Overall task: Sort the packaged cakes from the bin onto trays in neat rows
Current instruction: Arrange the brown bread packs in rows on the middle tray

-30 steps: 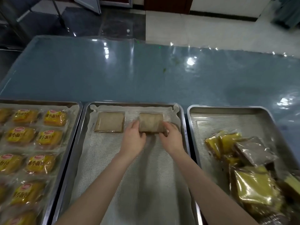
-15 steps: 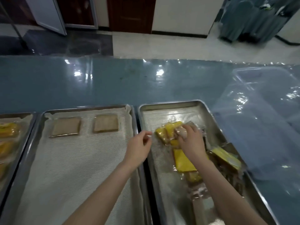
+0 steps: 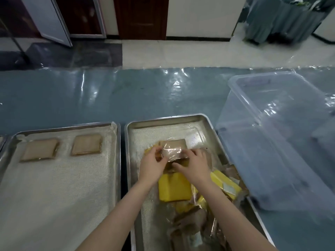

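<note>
Pinching a brown cake (image 3: 173,148) by its wrapper, the left hand (image 3: 152,164) and right hand (image 3: 196,165) curl their fingers on its two ends above the pile of yellow cakes (image 3: 174,189) and brown ones in the right tray (image 3: 166,120). Its long axis runs side to side. The lined tray (image 3: 54,196), holding two placed cakes (image 3: 86,144) in its far row, lies leftward, nearer the left hand. The bin (image 3: 272,160) stands right.

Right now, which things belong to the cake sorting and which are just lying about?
Job: brown packaged cake, held by left hand and right hand; yellow cakes; pile tray; lined tray; two placed brown cakes; clear bin.
Lying about: wooden door; grey covers.
</note>
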`<state>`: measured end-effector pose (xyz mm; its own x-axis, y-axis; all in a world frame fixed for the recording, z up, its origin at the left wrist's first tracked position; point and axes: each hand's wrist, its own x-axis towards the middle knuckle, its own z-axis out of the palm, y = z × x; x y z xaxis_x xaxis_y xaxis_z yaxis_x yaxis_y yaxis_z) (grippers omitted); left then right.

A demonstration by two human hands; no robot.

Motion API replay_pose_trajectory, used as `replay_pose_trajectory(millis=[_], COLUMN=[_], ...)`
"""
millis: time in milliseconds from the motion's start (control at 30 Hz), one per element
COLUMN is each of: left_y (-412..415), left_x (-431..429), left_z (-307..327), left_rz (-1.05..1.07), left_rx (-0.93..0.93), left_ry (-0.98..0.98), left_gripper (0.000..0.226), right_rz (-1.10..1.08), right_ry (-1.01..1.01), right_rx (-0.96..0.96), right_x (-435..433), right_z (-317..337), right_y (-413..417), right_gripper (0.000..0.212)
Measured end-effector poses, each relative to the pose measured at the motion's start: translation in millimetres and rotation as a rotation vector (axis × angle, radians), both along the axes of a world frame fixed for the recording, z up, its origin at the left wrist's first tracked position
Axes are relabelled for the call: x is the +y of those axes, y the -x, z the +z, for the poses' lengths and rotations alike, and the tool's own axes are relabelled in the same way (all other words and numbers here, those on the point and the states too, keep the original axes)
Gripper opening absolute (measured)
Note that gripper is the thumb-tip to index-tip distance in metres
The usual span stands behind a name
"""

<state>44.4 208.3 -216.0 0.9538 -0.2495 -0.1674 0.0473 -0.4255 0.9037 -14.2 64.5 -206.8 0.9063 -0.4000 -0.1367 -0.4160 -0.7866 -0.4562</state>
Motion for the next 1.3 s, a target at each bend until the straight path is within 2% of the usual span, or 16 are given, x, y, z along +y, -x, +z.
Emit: replay_pose_trajectory(millis=[167,333,467,600,700,867,1000,1167,1300], left_y=[-10.2,-14.3,-13.5,-18.5,-27.6,-44.4,-54.8,-56.8,-54.9], left_x=[26.1,78.1,134.2,199.3,254.5,342.1,392.6,416.7,420.1], left_z=[5.5,16.7,18.8,18.7,11.4,-14.7,-39.0,-53.7,-62.4], left_rz=[0.169,0.304,0.428,0.465,0.511,0.553,0.554,0.516,0.391], left_rx=[-0.020,0.022,0.057,0.072,0.089,0.050,0.000,-0.029,-0.152], left_ry=[0.176,0.365,0.436,0.410,0.407,0.309,0.106,-0.049,-0.251], left_gripper=[0.032,0.031,0.043,0.032,0.029,0.024,0.024,0.034,0.043], right_rz=[0.005,-0.073,-0.099,-0.044,-0.010,-0.003,0.028,0.018,0.046], right_ry=[-0.255,-0.409,-0.493,-0.540,-0.572,-0.659,-0.601,-0.610,-0.567], right_rx=[-0.161,-0.302,-0.275,-0.198,-0.117,-0.040,-0.019,0.038,0.056], right_x=[25.4,75.5,131.7,193.3,243.8,329.9,380.6,408.0,418.6], right_z=[9.3,19.6,20.9,19.4,7.8,-14.1,-30.0,-45.3,-54.9], right_y=[-4.1,-22.6,-33.8,-47.4,-65.0,-95.2,-110.9,-126.8,-129.1], right_gripper=[0.048,0.042,0.041,0.039,0.050,0.055,0.046,0.043,0.046])
